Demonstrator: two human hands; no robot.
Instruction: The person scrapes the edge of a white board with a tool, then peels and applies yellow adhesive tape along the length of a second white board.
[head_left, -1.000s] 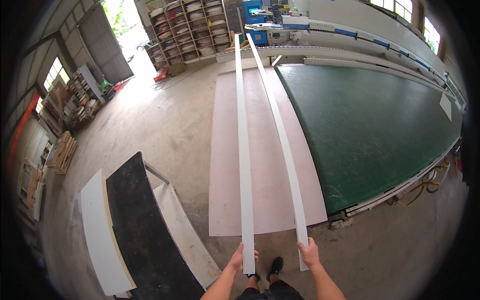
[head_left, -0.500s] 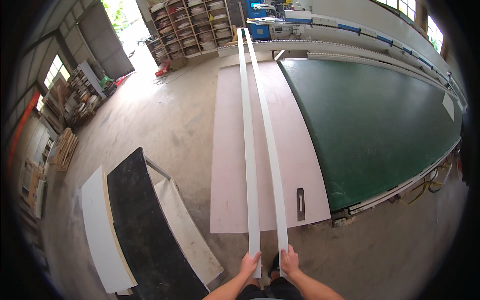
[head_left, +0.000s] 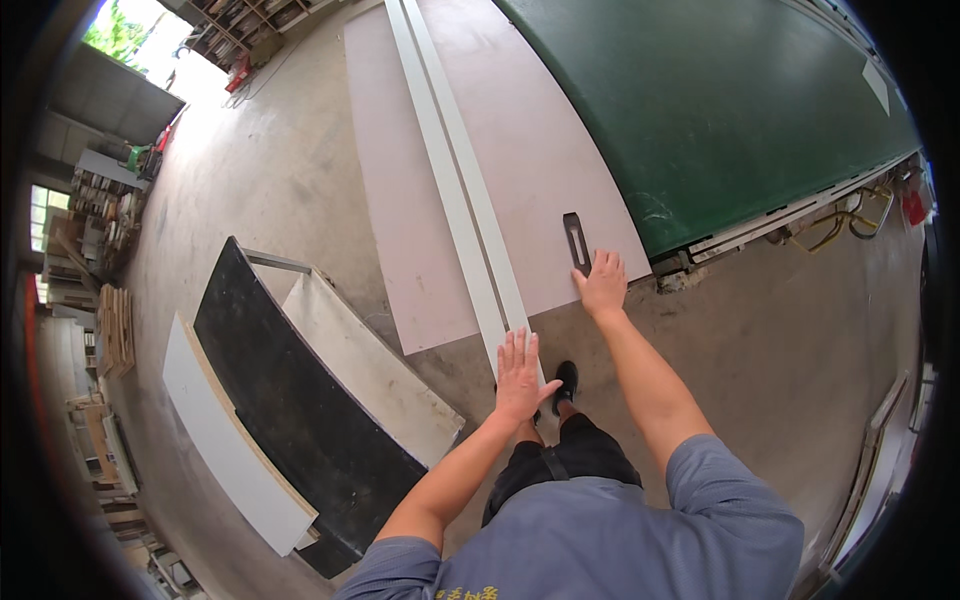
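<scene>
Two long white strips, a left strip (head_left: 443, 180) and a right strip (head_left: 476, 195), lie side by side on a pale pink board surface (head_left: 410, 310), with a narrow gap between them. My left hand (head_left: 518, 380) rests flat across their near ends, fingers stretched and thumb out to the side. To the right, my right hand (head_left: 603, 287) is spread over the board's near edge. Its thumb is at the lower end of a dark, flat tool with a long slot (head_left: 576, 240); whether they touch, I cannot tell.
A large green belt table (head_left: 720, 130) adjoins the pink board on the right. At my left stand a black-topped bench (head_left: 290, 400) and a white panel (head_left: 225, 440). Wood pieces (head_left: 115, 330) are stacked farther left. My shoe (head_left: 566, 380) is below the strips.
The strips have come closer together. My left hand has gone from gripping one to lying flat across both. My right hand has let go and moved to the dark slotted tool.
</scene>
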